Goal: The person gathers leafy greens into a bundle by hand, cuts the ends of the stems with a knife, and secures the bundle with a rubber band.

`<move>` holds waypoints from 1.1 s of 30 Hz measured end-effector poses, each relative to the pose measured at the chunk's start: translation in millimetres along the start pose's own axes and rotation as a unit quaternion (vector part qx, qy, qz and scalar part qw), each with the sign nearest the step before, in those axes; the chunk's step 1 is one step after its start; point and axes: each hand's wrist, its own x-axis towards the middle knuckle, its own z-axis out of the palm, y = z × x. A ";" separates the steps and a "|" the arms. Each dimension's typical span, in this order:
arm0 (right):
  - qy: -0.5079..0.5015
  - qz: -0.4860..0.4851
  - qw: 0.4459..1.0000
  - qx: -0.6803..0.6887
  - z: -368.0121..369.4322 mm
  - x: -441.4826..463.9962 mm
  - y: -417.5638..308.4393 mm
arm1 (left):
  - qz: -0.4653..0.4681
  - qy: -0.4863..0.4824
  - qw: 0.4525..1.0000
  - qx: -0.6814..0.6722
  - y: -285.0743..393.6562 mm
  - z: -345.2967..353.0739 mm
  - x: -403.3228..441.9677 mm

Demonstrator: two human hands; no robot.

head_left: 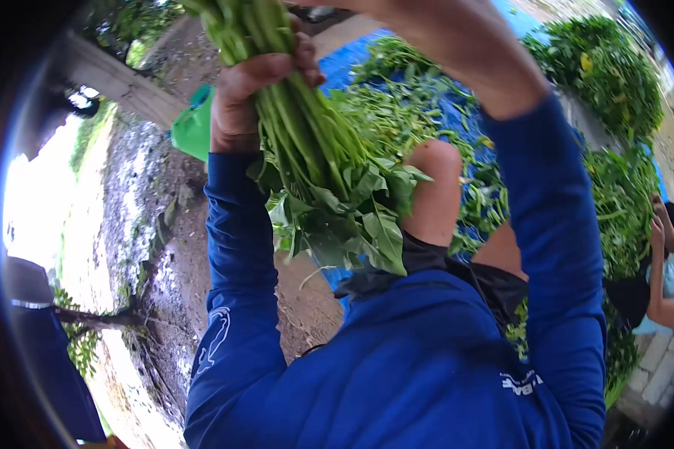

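Observation:
My left hand [256,86] is wrapped around the stems of a bunch of leafy greens [307,142], held up in front of my chest. The thick green stems point up past the top edge of the view, and the broad leaves hang downward over my lap. My right hand [427,19] reaches across at the top, near the stem ends. It is blurred and partly cut off, so its fingers do not show.
Loose greens and stems [404,90] lie on a blue tarp [344,63] beyond my knees. Large leafy heaps [606,75] stand at right, where another person [666,269] has their hands in the greens. A green bag [193,127] sits on the ground at left.

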 end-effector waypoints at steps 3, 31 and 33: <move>-0.048 0.043 0.996 -0.058 -43.1 -14.8 16.5 | 0.022 -0.018 1.000 0.002 57.5 -58.4 -13.9; 0.002 0.329 0.875 0.357 -86.4 -191.1 237.5 | -0.521 0.073 0.842 -0.119 -155.8 35.5 -93.2; 0.114 0.458 0.870 0.141 -126.2 -210.5 312.6 | -0.426 0.143 0.884 -0.128 -129.4 -4.2 -105.3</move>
